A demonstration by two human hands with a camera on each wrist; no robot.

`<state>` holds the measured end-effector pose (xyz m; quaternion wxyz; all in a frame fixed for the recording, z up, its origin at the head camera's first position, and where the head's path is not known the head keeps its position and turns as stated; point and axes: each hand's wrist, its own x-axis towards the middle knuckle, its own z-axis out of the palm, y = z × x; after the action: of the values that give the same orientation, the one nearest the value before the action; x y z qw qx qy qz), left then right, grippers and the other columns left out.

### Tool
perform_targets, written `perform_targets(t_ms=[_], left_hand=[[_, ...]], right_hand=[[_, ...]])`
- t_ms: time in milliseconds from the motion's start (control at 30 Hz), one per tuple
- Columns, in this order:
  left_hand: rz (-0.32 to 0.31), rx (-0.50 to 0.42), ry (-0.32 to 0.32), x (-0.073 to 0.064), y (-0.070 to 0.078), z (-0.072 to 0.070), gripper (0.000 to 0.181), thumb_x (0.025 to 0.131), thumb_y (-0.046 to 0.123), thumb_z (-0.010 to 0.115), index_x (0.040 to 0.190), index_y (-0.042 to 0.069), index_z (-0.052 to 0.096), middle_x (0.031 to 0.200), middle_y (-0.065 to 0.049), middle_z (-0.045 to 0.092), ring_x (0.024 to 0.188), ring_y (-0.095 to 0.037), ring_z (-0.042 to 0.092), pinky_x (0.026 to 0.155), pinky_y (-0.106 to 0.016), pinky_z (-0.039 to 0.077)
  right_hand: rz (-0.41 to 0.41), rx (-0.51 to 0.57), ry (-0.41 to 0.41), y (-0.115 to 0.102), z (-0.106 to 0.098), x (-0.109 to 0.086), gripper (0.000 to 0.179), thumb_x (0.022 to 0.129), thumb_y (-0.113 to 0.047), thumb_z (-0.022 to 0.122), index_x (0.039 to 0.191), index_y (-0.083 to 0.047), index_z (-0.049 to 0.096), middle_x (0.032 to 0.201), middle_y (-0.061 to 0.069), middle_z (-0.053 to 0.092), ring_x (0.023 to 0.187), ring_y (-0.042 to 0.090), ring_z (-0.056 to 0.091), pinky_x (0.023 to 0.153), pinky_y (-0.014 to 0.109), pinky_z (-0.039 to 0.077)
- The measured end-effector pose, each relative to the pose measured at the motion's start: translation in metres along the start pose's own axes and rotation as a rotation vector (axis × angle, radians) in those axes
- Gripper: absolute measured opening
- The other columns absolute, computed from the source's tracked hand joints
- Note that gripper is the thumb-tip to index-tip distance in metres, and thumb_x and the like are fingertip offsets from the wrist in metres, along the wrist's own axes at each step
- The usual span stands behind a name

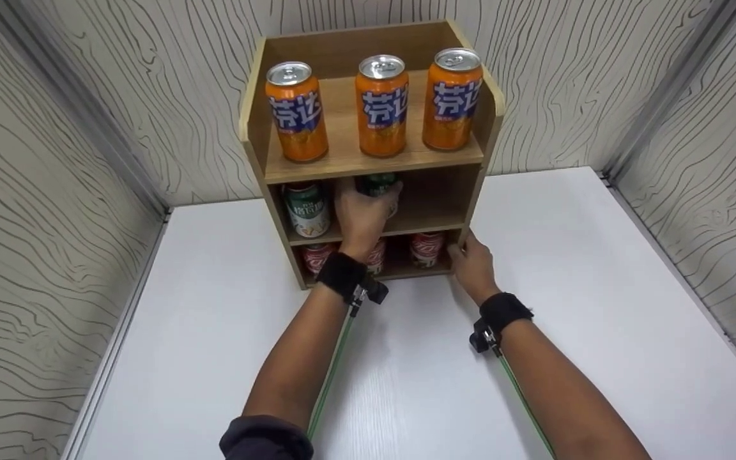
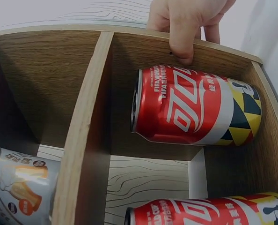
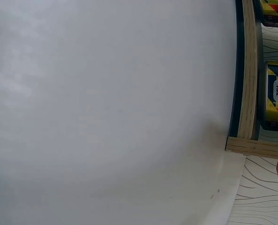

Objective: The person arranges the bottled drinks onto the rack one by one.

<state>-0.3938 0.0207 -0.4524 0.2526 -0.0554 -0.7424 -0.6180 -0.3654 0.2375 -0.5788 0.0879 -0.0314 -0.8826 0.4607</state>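
My left hand (image 1: 366,214) reaches into the middle level of a small wooden shelf (image 1: 373,167) and grips a green-topped drink can (image 1: 378,184), thumb on one side and fingers on the other. Its lower part is hidden by the hand in the head view; the left wrist view shows a white can body (image 2: 24,180) at that level. Left of this hand stands another green and white can (image 1: 308,211). My right hand (image 1: 475,265) pinches the shelf's right side panel near the bottom, its thumb (image 2: 182,44) inside the panel and its fingers outside.
Three orange cans, one in the middle (image 1: 382,108), stand on the top level. Red cola cans (image 1: 427,248) stand on the bottom level, partly behind my left wrist. The shelf stands on a white table (image 1: 419,358) before a wood-grain patterned wall (image 1: 208,76).
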Motion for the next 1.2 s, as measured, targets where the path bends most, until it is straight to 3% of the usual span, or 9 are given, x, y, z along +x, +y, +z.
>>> perform_targets(t_ms=[133,300,433,567,900,1033,1200], left_hand=[[0.000,0.051,0.003,-0.002,0.000,0.000,0.079,0.080,0.028,0.092,0.148,0.012,0.053,0.145,-0.010,0.064,0.134,-0.022,0.061,0.122,-0.036,0.046],[-0.019,0.085,-0.019,-0.003,0.001,-0.002,0.082,0.081,0.032,0.091,0.149,0.011,0.052,0.146,-0.011,0.063,0.134,-0.024,0.062,0.121,-0.036,0.047],[-0.049,0.045,-0.055,-0.004,0.002,-0.003,0.080,0.082,0.033,0.090,0.149,0.012,0.051,0.144,-0.010,0.065,0.128,-0.022,0.065,0.117,-0.036,0.051],[-0.079,0.019,-0.069,-0.006,0.002,-0.005,0.082,0.083,0.032,0.090,0.151,0.014,0.049,0.148,-0.008,0.062,0.135,-0.020,0.060,0.121,-0.036,0.047],[-0.082,0.061,-0.074,-0.008,0.002,-0.007,0.084,0.083,0.032,0.090,0.152,0.012,0.047,0.149,-0.011,0.060,0.137,-0.025,0.060,0.122,-0.036,0.046],[-0.087,0.047,-0.075,-0.009,0.001,-0.007,0.085,0.084,0.031,0.089,0.154,0.013,0.045,0.151,-0.010,0.059,0.137,-0.023,0.059,0.122,-0.035,0.046],[-0.081,0.031,-0.087,-0.011,0.001,-0.006,0.084,0.084,0.032,0.090,0.153,0.014,0.046,0.151,-0.009,0.059,0.136,-0.021,0.060,0.122,-0.034,0.046]], right_hand=[[0.004,-0.003,-0.012,-0.001,-0.001,0.001,0.050,0.107,-0.019,0.047,0.155,-0.004,0.046,0.143,0.027,0.064,0.119,0.040,0.069,0.102,0.052,0.057],[0.011,0.000,0.008,-0.002,-0.002,0.001,0.046,0.106,-0.019,0.047,0.148,-0.004,0.052,0.134,0.027,0.070,0.100,0.039,0.072,0.094,0.050,0.058],[0.019,0.004,0.004,-0.003,-0.002,0.001,0.049,0.106,-0.021,0.046,0.152,-0.004,0.049,0.142,0.025,0.066,0.119,0.039,0.070,0.102,0.051,0.057],[0.033,0.009,-0.020,-0.003,-0.002,0.001,0.053,0.107,-0.023,0.046,0.156,-0.005,0.045,0.150,0.023,0.060,0.139,0.039,0.059,0.113,0.053,0.054],[0.007,-0.006,-0.005,-0.005,-0.001,-0.001,0.045,0.106,-0.021,0.045,0.146,-0.002,0.052,0.142,0.028,0.064,0.127,0.044,0.066,0.107,0.055,0.055],[0.013,-0.005,-0.010,-0.003,0.000,-0.001,0.046,0.107,-0.020,0.046,0.149,-0.002,0.050,0.148,0.027,0.060,0.134,0.043,0.062,0.111,0.055,0.053],[0.030,-0.008,-0.011,-0.001,0.000,0.000,0.047,0.108,-0.021,0.046,0.151,-0.003,0.048,0.142,0.027,0.064,0.115,0.041,0.069,0.101,0.051,0.057]])
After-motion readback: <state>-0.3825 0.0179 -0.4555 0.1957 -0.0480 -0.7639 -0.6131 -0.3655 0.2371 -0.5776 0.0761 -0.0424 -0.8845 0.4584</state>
